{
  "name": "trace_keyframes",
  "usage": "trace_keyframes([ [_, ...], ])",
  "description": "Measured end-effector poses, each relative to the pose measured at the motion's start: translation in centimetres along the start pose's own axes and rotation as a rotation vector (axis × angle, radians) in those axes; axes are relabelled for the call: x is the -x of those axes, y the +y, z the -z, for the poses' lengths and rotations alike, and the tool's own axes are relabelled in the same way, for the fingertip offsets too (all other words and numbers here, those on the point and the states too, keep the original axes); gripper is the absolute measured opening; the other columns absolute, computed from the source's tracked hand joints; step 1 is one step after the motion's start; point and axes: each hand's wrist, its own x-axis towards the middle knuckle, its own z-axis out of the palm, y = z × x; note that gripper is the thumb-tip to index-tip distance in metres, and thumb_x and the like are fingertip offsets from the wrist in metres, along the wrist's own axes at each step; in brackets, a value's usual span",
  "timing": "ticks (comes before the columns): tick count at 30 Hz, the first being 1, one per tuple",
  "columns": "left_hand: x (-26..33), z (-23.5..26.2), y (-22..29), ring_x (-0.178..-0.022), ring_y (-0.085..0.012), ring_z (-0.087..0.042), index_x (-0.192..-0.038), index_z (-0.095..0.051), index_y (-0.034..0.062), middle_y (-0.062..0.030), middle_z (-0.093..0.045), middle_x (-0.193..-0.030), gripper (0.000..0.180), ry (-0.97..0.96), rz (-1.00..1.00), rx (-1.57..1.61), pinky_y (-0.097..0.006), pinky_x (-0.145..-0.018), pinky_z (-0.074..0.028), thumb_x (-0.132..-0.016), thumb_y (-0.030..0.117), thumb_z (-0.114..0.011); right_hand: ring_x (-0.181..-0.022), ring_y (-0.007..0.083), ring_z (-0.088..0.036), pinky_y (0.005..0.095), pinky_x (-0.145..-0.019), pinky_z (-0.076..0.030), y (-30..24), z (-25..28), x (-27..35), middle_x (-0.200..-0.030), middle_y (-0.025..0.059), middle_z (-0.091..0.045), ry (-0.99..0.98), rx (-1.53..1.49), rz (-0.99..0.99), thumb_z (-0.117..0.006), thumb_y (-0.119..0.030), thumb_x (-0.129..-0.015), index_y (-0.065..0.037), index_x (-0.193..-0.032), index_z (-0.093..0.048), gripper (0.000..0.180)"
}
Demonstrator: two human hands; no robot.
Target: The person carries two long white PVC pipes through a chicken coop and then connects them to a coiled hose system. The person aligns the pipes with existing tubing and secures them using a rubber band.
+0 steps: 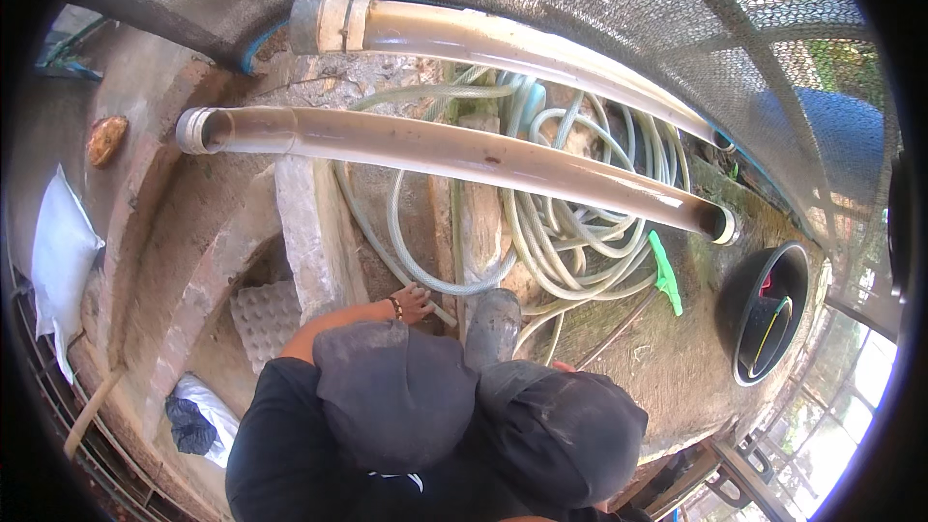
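My left hand (414, 303), with a beaded bracelet at its wrist, reaches past my bent left knee (394, 396). Its fingers close over a pale hose (464, 288) close to a short end that sticks out beyond them. More of this hose lies in loose loops ahead, partly under two brown pipes. Behind my right knee (570, 430) my right hand is almost wholly hidden; only a small bit of finger (563, 365) shows by a thin reddish-brown rod (619, 329). Between the knees a dark grey boot (493, 327) stands on the ground.
A brown pipe (435, 153) crosses ahead, with a second pipe (503, 34) behind it along mesh netting. At right are a green plastic piece (665, 275) and a black bucket (727, 319). To the left lie an egg tray (263, 319) and a white sack (63, 251).
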Motion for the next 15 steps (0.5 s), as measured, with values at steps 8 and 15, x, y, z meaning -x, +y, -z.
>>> trace_keyframes([
  [8, -1.5, 3.9, -1.5, -0.131, -0.0289, -0.042, -0.137, -0.051, 0.0177, -0.0079, -0.049, -0.14, 0.062, -0.301, -0.094, 0.048, -0.053, -0.102, -0.034, -0.085, 0.049, -0.06, -0.084, 0.0167, -0.067, 0.0286, -0.075, -0.053, -1.5, -1.1, -2.7, -0.098, 0.0118, -0.068, -0.01, 0.008, 0.058, -0.065, -0.011, -0.089, 0.004, -0.115, -0.059, 0.031],
  [15, 4.5, 8.4, -2.4, -0.104, -0.0239, -0.058, -0.101, -0.067, 0.0158, -0.0046, -0.062, -0.108, 0.03, 0.025, -0.027, 0.188, -0.04, -0.078, -0.049, -0.084, 0.039, -0.06, -0.084, 0.0165, -0.067, 0.0283, -0.075, -0.053, -4.5, -5.2, -6.8, -0.097, 0.0117, -0.067, -0.057, -0.035, 0.156, -0.065, -0.011, -0.089, 0.004, -0.115, -0.059, 0.03],
])
